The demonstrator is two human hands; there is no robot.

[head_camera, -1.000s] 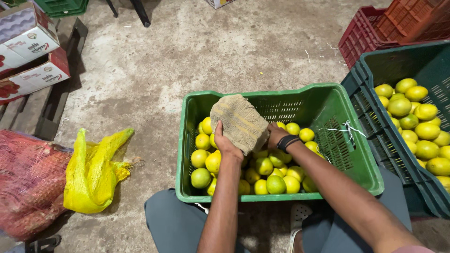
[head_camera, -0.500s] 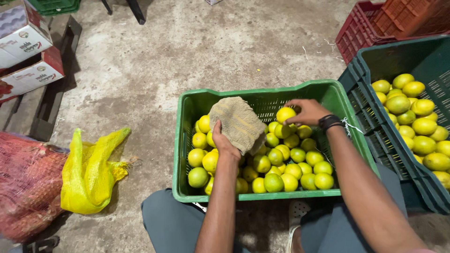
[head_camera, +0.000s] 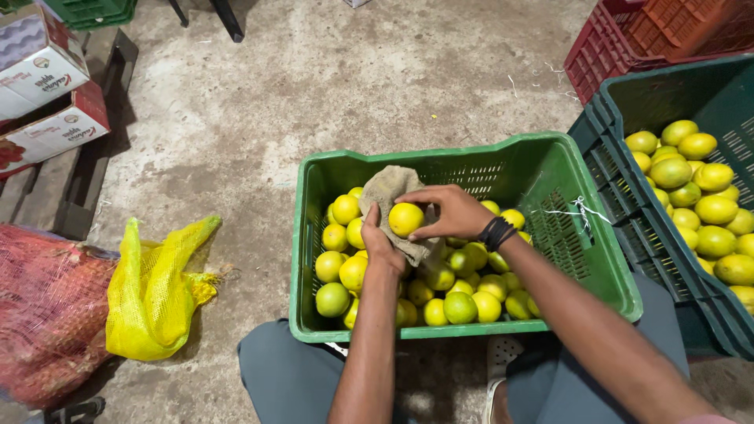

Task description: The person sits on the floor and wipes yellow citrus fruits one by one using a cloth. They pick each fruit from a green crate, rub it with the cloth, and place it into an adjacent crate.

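The green crate (head_camera: 550,188) sits under both hands, heaped with yellow-green citrus fruit (head_camera: 459,306). A brownish cloth (head_camera: 389,188) lies draped over the left hand (head_camera: 382,243), which grips it from below. One yellow fruit (head_camera: 406,219) rests on that cloth, pinched by the right hand (head_camera: 452,212) from its right side, fingers curled around it. A yellow mesh bag (head_camera: 157,290) lies well left of the left hand.

Crate (head_camera: 550,180) sitting dead centre, fruit (head_camera: 459,306) lying inside; bag (head_camera: 157,290) lying at nine o'clock, second crate (head_camera: 620,118) at three.
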